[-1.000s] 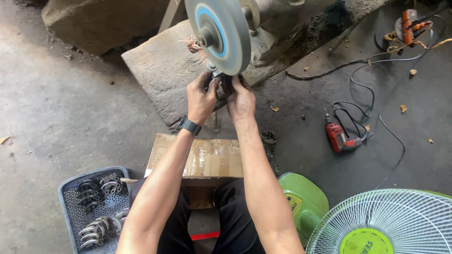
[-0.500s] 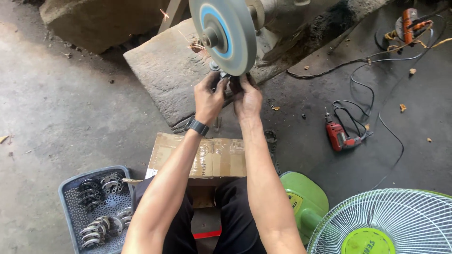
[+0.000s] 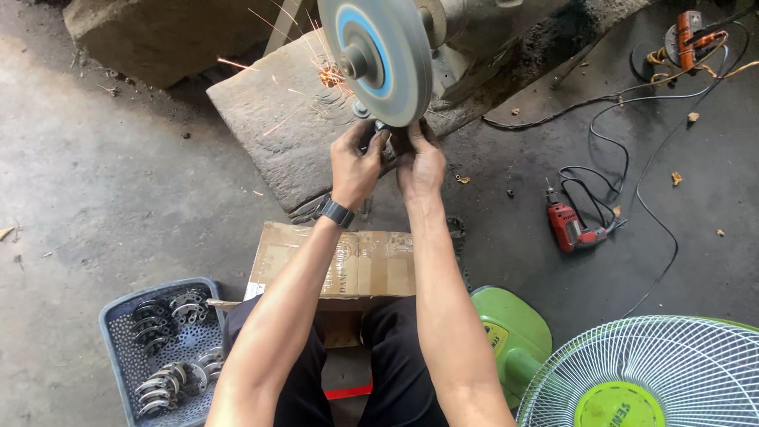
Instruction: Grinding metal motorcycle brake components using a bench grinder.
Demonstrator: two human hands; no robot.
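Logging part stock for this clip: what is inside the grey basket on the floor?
The grey basket holds curved metal pieces, dark and shiny, piled in several clusters over its perforated bottom. Their exact count cannot be told, and the person's left arm covers the basket's right edge.

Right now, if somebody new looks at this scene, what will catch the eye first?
First the sparks spraying left from the big grey grinding wheel at top centre, where the left hand and right hand press a small metal piece against its lower edge. Next, the green fan at bottom right and the red drill lying on the floor beside its black cable.
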